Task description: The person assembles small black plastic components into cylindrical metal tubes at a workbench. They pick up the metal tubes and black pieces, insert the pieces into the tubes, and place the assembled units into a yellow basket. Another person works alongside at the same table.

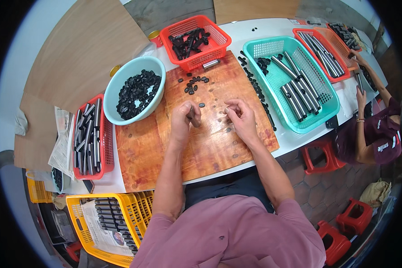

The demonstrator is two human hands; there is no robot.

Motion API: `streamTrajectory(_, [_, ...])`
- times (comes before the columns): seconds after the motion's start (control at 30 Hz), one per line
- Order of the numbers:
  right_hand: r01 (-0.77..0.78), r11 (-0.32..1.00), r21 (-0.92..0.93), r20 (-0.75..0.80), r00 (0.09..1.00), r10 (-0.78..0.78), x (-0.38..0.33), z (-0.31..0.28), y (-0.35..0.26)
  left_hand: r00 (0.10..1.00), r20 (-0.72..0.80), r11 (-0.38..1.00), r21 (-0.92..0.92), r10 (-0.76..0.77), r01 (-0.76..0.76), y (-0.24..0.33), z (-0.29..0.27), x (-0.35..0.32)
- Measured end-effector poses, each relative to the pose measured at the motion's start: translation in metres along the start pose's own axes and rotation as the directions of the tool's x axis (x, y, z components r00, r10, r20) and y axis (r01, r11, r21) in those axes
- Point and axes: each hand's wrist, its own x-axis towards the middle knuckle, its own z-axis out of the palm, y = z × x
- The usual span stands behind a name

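Over the wooden board (156, 152), my left hand (182, 123) is closed round a dark tube-like piece (191, 114), mostly hidden by the fingers. To its right, my right hand (242, 119) has its fingers curled and thumb drawn in as a pinch; whatever is between the tips is too small to make out. A single black cap (202, 105) lies on the board between the hands. Farther off, several more black caps (192, 85) are loosely grouped. Beside the board's right edge runs a row of black caps (256, 87).
A pale blue bowl (162, 73) of black caps stands left. Red baskets (223, 38) (108, 152) hold dark parts and metal tubes. A teal basket (254, 117) with tubes stands right. A yellow crate (127, 210) sits lower left. Another person (370, 129) handles a tube at far right.
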Motion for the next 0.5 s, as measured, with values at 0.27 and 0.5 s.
streamTrajectory(0.27, [0.039, 0.996, -0.086, -0.028, 0.999, -0.042, -0.003, -0.008, 0.014, 0.943, -0.228, 0.952, -0.129, 0.243, -0.276, 0.044, 0.025, 0.005])
streamTrajectory(0.5, [0.095, 0.981, -0.169, 0.007, 0.995, -0.095, -0.005, -0.002, 0.009, 0.965, -0.189, 0.981, -0.034, 0.182, -0.192, 0.002, -0.002, 0.012])
